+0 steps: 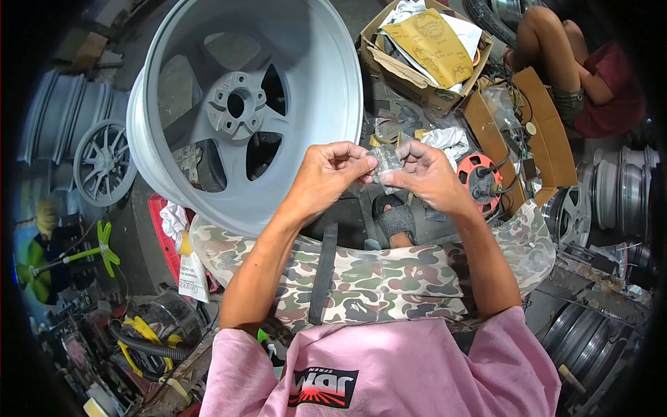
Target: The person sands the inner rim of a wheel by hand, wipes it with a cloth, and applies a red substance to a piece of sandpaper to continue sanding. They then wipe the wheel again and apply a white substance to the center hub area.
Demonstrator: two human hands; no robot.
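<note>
Crumpled grey scrap (pixel 384 165), its exact kind hard to tell, is held up between two bare hands, just right of the big grey wheel (pixel 323 90). At the far left, well apart from the big grey wheel, a small spoked wheel (pixel 104 164) stands upright. Below the small wheel is a bright green bladed thing (pixel 107 250), and lower still, a yellow hose (pixel 144 339). Just below the big grey wheel's left side, a red tray (pixel 164 236) holds crumpled white paper (pixel 173 221).

Next comes the left hand (pixel 321 175), its thumb and forefinger clamped on the scrap's left side. Below the hands, patterned camouflage cloth (pixel 368 281) covers the lap, with a dark sandal (pixel 397 221) on a foot just beyond its edge. The right hand (pixel 434 182) pinches the scrap's right side between thumb and fingers, the other fingers curled.

Farther right of the big grey wheel, a cardboard box (pixel 396 75) holds a yellow-brown sheet (pixel 432 46). Below that box lie white crumpled material (pixel 448 142) and a red reel (pixel 473 167), near an open carton (pixel 547 132). At the far right, another person (pixel 611 94) sits with bent knees, above stacked wheels (pixel 629 191).
</note>
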